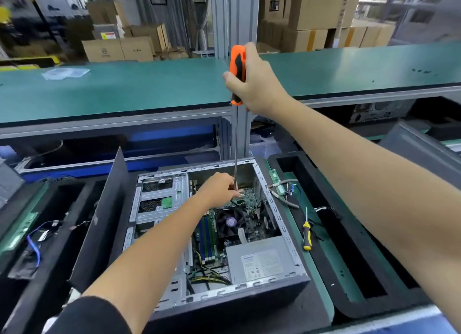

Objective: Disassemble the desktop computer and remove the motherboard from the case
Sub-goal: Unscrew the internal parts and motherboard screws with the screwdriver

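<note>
no text can be read with certainty anywhere. a white label (262, 263) with rows of small print lies on top of the grey power supply box (259, 259) inside the open computer case (279, 283), its letters too blurred to make out. a yellow and white warning sticker (107, 35) sits on a cardboard box (106, 31) in the background, also unreadable. another cardboard box (103, 50) below it bears a faint round printed mark.
</note>
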A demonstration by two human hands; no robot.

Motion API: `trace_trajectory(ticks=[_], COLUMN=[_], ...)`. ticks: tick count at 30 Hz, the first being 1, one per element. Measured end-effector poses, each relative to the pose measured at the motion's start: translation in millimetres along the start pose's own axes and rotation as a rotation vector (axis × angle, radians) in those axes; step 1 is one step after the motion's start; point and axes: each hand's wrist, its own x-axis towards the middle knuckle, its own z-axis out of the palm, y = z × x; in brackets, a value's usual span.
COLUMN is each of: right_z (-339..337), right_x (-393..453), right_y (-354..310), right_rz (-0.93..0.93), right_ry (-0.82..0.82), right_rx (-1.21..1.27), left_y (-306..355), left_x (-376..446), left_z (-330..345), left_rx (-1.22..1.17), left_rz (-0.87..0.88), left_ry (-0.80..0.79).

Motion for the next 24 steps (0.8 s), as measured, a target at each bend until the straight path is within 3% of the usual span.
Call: trace_trajectory(ticks=[7, 19, 24], right_z=[2, 7, 17], right_x=[-9, -3, 2], right_y=[26, 78, 93], right_rz=[0.119, 0.180, 0.188], right_ry=[-0.028, -0.084, -0.146], right_rx=[-0.047, 0.015, 0.014], left_y=[-8, -18, -25], left_x=[19, 62, 74], left_z=[24, 50, 60], left_rx=[-0.026, -0.065, -0.086], left_rz=[-0.006, -0.105, -0.072], left_ry=[-0.042, -0.025, -0.058])
